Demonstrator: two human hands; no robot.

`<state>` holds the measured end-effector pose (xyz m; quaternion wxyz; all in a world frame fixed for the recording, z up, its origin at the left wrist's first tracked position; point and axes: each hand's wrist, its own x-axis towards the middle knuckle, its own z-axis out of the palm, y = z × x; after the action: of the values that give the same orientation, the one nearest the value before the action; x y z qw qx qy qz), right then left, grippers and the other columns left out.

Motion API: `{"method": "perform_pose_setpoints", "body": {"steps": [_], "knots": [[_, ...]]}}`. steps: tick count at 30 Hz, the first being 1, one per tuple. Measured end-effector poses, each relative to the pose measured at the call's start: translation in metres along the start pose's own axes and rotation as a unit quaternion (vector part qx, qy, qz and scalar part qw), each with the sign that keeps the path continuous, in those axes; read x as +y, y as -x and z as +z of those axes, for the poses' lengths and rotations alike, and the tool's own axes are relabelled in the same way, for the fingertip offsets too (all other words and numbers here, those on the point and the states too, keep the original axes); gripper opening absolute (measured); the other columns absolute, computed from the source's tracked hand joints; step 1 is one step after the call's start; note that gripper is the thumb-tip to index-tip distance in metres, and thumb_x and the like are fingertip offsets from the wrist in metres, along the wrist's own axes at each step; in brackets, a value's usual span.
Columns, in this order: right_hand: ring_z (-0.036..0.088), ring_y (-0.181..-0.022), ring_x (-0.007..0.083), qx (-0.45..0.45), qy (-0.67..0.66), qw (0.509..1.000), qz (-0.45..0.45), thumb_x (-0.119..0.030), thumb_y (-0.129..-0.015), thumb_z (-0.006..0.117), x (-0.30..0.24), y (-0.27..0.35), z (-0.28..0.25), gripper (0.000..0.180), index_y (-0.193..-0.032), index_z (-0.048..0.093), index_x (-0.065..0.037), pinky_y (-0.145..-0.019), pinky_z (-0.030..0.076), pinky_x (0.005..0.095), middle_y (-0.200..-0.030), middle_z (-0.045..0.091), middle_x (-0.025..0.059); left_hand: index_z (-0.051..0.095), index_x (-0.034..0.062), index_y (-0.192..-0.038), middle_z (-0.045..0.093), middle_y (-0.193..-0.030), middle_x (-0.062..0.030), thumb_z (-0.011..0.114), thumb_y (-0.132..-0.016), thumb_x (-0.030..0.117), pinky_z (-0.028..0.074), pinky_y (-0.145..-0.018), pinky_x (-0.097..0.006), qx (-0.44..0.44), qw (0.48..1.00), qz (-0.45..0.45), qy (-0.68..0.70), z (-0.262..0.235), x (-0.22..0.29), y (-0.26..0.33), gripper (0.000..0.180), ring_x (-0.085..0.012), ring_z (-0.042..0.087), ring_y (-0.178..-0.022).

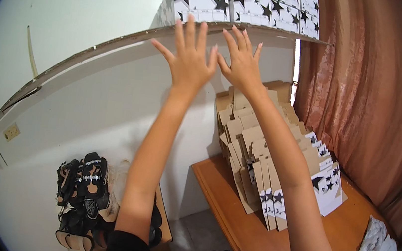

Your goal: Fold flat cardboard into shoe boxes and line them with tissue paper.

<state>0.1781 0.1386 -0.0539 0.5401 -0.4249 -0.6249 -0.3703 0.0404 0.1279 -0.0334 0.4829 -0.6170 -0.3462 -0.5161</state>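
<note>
Both my arms reach up to a high cardboard-edged shelf [94, 52]. My left hand [189, 59] is open, fingers spread, fingertips at the shelf's front edge just below a white box with black stars [201, 2]. My right hand [241, 60] is open beside it, fingers together, also touching the shelf edge under the boxes. Neither hand holds anything. More star-printed boxes [276, 7] stand in a row along the shelf to the right.
A stack of flattened cardboard box blanks [258, 147] leans on a wooden table [229, 219] against the wall. Sandals [85, 186] pile at lower left. A brown curtain [365, 95] hangs on the right. White packets [372, 242] lie at the table's right end.
</note>
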Motion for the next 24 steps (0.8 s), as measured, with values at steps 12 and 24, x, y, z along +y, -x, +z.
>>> {"method": "perform_pose_setpoints", "body": {"steps": [12,24], "knots": [[0.025,-0.126,0.0432,-0.291,0.077,0.901,0.312,-0.019,-0.075,0.061,0.033,0.411,-0.119,0.056,-0.127,0.040,-0.011,-0.096,0.018,0.0662,-0.136,0.030,0.0188,0.044,-0.0045,-0.123,0.037,-0.133,-0.0203,0.054,-0.081,0.024,0.029,-0.101,-0.044,-0.365,0.823,-0.069,0.430,-0.022,0.208,0.329,0.051,-0.0372,0.034,-0.123],[0.025,-0.127,0.0409,-0.413,0.119,0.777,0.461,-0.015,-0.078,0.060,-0.018,0.542,-0.227,0.058,-0.130,0.034,-0.008,-0.101,0.021,0.0588,-0.135,0.028,0.0241,0.021,-0.0057,-0.135,0.020,-0.141,-0.0237,0.058,-0.077,0.028,0.010,-0.101,-0.062,-0.477,0.787,0.023,0.391,-0.038,0.319,0.406,0.076,-0.0350,0.017,-0.133]]}}
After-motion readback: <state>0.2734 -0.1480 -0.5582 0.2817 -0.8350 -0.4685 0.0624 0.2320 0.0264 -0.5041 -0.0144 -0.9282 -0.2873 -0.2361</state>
